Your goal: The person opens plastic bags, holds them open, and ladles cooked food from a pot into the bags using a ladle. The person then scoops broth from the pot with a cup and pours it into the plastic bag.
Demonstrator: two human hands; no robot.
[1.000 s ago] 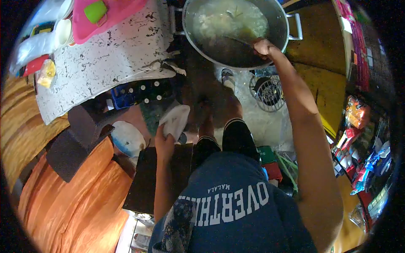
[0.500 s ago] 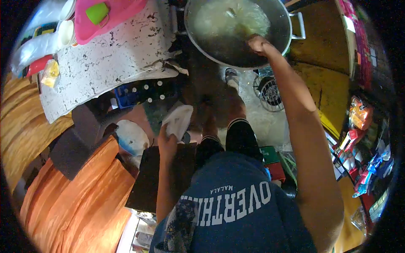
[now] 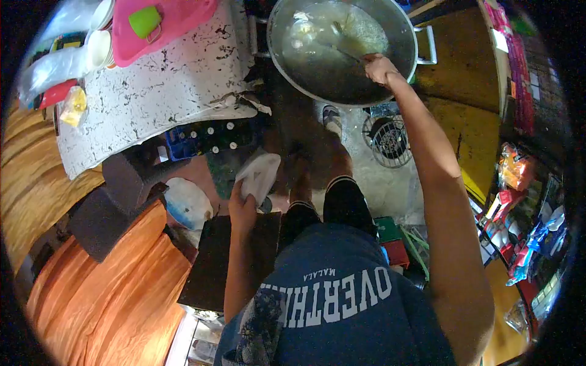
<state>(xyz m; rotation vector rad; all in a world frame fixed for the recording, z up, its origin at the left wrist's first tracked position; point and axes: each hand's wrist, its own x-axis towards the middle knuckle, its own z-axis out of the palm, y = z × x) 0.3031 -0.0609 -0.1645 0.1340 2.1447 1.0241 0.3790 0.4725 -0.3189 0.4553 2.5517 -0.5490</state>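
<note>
At the top, a large metal pot [image 3: 317, 100] with two side handles holds cloudy, pale liquid. My right hand [image 3: 381, 68] is over its near right part, closed around the handle of a long-handled utensil [image 3: 347, 55]. The utensil's far end is in the liquid, so its shape is hidden. Lower on the left, my left hand [image 3: 243, 207] grips a whitish, translucent piece of plastic [image 3: 260, 175], which could be a bag or a thin container; I cannot tell which. That hand is well apart from the pot, above a dark box [image 3: 213, 262].
A worn white table [image 3: 165, 79] at the upper left bears a pink tray [image 3: 189, 15] with a green cup [image 3: 144, 22]. Below it sits a blue crate [image 3: 183, 143]. A round wire fan guard [image 3: 390, 143] stands on the floor. Yellowish boards [image 3: 458, 79] flank the pot's right.
My right hand has shifted slightly right and down relative to the pot's liquid, and more of the utensil's handle shows. The view has moved a little. My left hand keeps its hold.
</note>
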